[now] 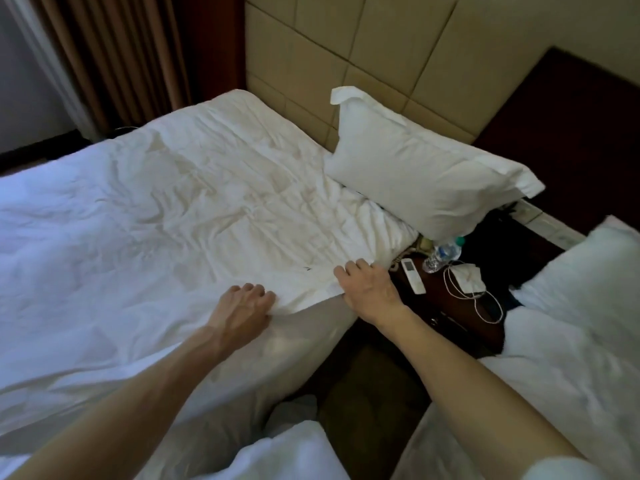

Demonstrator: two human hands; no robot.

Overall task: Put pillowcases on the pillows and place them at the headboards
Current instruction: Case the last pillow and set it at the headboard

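Both hands are down on the near edge of the bed at the lower middle of the frame. The left hand (242,306) lies with fingers curled onto the white cloth (242,209) spread flat over the mattress; the right hand (367,282) rests on the corner of that same cloth, fingers bent over its edge. Whether either truly pinches the fabric I cannot tell. I take this flat, creased cloth to be a pillowcase or a cover being smoothed.

The cased pillow (422,174) sits up and to the right of the hands, leaning against the padded headboard (346,57). Its long axis runs from upper left down to lower right, its lower end hanging over the nightstand (450,299). The right hand is clearly the nearer one; the left is well apart from it.
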